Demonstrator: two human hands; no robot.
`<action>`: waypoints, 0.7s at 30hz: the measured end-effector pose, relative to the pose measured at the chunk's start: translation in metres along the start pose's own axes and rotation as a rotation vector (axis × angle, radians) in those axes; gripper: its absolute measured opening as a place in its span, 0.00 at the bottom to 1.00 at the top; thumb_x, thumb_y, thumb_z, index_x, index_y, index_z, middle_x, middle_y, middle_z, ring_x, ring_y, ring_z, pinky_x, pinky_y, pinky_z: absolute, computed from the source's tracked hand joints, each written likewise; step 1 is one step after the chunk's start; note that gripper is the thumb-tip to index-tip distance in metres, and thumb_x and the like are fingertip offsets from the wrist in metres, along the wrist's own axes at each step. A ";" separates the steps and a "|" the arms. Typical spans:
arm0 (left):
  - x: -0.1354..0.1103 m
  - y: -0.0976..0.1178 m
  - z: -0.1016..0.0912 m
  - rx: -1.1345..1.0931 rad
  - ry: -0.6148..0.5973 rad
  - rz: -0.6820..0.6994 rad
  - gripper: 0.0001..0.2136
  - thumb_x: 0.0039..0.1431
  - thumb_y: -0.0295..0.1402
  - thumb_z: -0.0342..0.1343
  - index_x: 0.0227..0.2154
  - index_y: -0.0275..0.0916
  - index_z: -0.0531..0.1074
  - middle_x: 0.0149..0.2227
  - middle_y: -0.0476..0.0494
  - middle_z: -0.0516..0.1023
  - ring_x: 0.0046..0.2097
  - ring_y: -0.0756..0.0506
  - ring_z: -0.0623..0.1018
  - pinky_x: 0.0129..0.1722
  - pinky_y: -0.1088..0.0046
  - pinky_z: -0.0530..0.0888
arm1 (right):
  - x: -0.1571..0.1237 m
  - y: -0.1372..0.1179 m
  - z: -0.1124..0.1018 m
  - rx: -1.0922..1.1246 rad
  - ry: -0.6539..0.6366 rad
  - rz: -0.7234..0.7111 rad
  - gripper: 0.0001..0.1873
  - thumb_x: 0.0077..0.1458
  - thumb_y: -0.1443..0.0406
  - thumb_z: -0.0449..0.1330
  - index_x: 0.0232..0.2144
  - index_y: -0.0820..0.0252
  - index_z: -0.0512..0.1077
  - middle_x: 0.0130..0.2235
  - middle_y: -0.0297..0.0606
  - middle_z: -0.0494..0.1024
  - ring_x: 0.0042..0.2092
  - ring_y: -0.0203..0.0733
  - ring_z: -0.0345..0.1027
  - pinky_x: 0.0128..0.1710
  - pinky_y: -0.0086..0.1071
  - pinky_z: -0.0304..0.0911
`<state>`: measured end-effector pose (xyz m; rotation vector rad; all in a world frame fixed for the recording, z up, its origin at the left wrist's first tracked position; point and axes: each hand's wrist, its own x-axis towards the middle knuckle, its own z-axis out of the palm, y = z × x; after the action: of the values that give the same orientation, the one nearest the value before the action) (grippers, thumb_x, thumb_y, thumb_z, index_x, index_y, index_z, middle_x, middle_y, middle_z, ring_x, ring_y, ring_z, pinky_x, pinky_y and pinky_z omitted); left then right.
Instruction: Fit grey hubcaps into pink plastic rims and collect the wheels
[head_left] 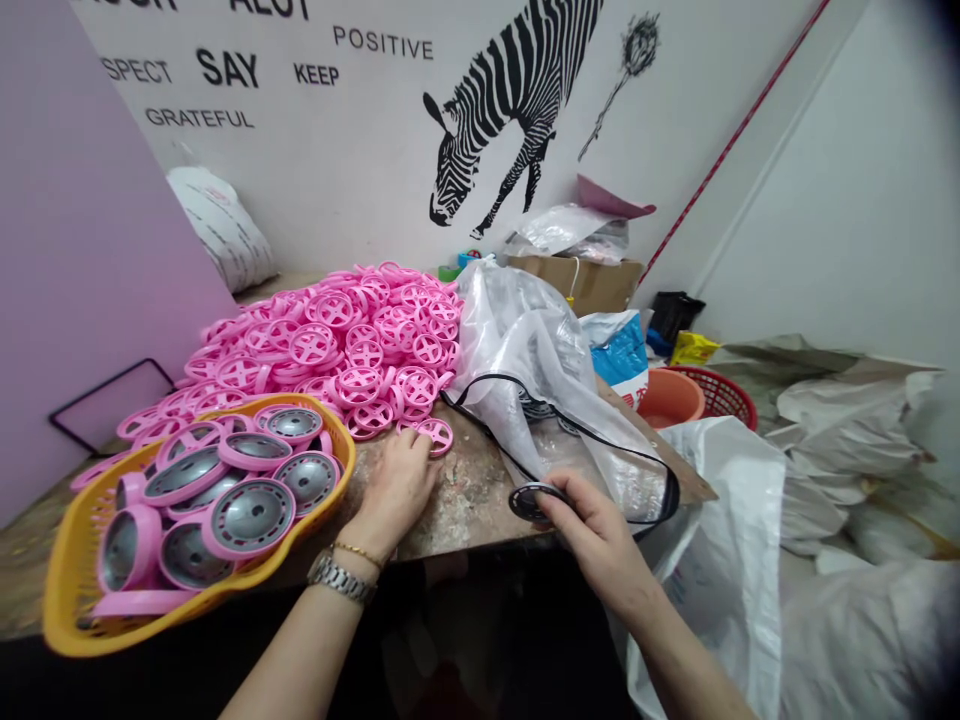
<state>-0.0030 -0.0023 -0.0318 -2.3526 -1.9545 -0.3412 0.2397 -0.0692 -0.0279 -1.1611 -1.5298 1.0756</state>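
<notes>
My right hand (589,525) pinches a dark grey wheel cover (527,502) by its edge, above the table's front edge. My left hand (396,485) is at the near edge of a heap of pink plastic wheels (311,345). Its curled fingers and thumb grip the left side of one pink wheel (437,436); the fingertips are partly hidden. A yellow basket (66,575), left of that hand, holds several pink wheels fitted with grey covers (251,515). Right of the heap lies a clear plastic bag (517,310) with a black rim and dark covers inside.
The worn table (465,495) ends just in front of me. A cardboard box (600,283) stands at the back. On the right are an orange tub (671,392), a red basket (731,390) and white sacks (720,520). A black wire frame (105,390) stands left.
</notes>
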 end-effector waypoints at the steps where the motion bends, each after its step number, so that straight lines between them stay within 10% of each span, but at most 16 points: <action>1: -0.001 0.002 -0.001 0.000 0.021 -0.021 0.12 0.64 0.36 0.51 0.47 0.36 0.71 0.49 0.36 0.72 0.51 0.39 0.72 0.49 0.64 0.70 | 0.000 0.000 0.004 0.021 -0.014 0.011 0.14 0.63 0.54 0.55 0.34 0.58 0.69 0.33 0.34 0.72 0.36 0.39 0.66 0.37 0.31 0.63; 5: 0.012 0.007 0.002 0.021 0.071 -0.103 0.23 0.61 0.45 0.55 0.54 0.34 0.67 0.48 0.32 0.73 0.52 0.34 0.71 0.47 0.60 0.71 | -0.001 0.004 0.017 0.026 -0.050 0.015 0.12 0.61 0.56 0.57 0.34 0.59 0.72 0.34 0.36 0.76 0.36 0.41 0.68 0.38 0.33 0.62; 11: 0.025 0.010 0.016 0.026 0.115 -0.096 0.14 0.61 0.38 0.53 0.44 0.35 0.72 0.45 0.32 0.75 0.49 0.34 0.73 0.43 0.60 0.72 | -0.010 0.007 0.028 0.023 -0.084 0.031 0.10 0.57 0.59 0.59 0.34 0.58 0.78 0.36 0.37 0.81 0.41 0.45 0.72 0.42 0.35 0.63; 21: -0.026 0.011 0.013 -0.160 0.224 0.127 0.27 0.62 0.39 0.54 0.61 0.35 0.58 0.56 0.31 0.72 0.57 0.36 0.73 0.57 0.58 0.70 | 0.005 0.012 0.030 0.389 0.040 0.177 0.16 0.50 0.54 0.67 0.37 0.58 0.79 0.44 0.40 0.80 0.45 0.46 0.71 0.48 0.39 0.64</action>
<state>0.0045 -0.0268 -0.0489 -2.3946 -1.7279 -0.7422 0.2116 -0.0659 -0.0450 -1.0493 -1.1354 1.3871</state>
